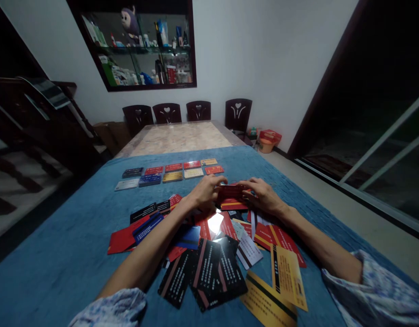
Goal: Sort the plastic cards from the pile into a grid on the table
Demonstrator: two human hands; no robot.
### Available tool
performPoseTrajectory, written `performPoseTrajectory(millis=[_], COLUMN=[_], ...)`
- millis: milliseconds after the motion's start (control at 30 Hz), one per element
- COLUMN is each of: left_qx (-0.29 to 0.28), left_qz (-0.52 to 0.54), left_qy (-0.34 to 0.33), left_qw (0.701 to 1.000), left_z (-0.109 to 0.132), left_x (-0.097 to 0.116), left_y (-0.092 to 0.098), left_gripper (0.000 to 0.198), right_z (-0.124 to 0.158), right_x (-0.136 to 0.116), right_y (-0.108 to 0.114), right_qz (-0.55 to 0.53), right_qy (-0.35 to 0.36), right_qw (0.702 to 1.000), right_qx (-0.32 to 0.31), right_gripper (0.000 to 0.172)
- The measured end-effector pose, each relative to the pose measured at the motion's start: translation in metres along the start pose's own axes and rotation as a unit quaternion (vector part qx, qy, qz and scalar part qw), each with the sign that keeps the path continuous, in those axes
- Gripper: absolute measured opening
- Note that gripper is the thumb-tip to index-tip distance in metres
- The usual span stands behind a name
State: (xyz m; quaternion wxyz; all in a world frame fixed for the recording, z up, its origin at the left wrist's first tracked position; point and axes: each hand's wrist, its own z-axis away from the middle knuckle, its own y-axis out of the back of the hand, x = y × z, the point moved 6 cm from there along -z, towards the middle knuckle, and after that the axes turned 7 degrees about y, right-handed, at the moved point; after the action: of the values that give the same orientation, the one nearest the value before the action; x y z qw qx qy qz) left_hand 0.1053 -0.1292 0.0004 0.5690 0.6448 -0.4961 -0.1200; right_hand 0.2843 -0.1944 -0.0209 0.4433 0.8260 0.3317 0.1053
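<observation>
My left hand [206,190] and my right hand [260,193] meet over the far side of a loose pile of plastic cards [212,245]. Both pinch the same dark red card [230,191] by its ends, just above the pile. The pile holds several red, black, blue and yellow cards lying across each other on a blue cloth [69,254]. Beyond my hands, two neat rows of cards [171,173] lie flat on the cloth.
The cloth covers the near part of a long table with a bare marble top [182,136] further off. Several dark chairs [166,112] stand at its far end. A wall cabinet [141,45] hangs above, stairs rise at left, a glass door is at right.
</observation>
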Motion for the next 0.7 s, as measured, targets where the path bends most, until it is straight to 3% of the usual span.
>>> performPoseTrajectory(millis=[467, 700], left_qx=[-0.050, -0.056], left_qz=[-0.086, -0.102], left_qy=[0.041, 0.043], left_qw=[0.994, 0.992], left_z=[0.004, 0.003], left_x=[0.007, 0.010], left_y=[-0.005, -0.011], left_gripper=[0.046, 0.044], right_z=[0.000, 0.000], right_x=[0.004, 0.006], right_y=[-0.010, -0.014], right_qz=[0.030, 0.034], right_qy=[0.011, 0.007], right_qw=[0.999, 0.999], right_qx=[-0.032, -0.039], right_gripper=[0.040, 0.043])
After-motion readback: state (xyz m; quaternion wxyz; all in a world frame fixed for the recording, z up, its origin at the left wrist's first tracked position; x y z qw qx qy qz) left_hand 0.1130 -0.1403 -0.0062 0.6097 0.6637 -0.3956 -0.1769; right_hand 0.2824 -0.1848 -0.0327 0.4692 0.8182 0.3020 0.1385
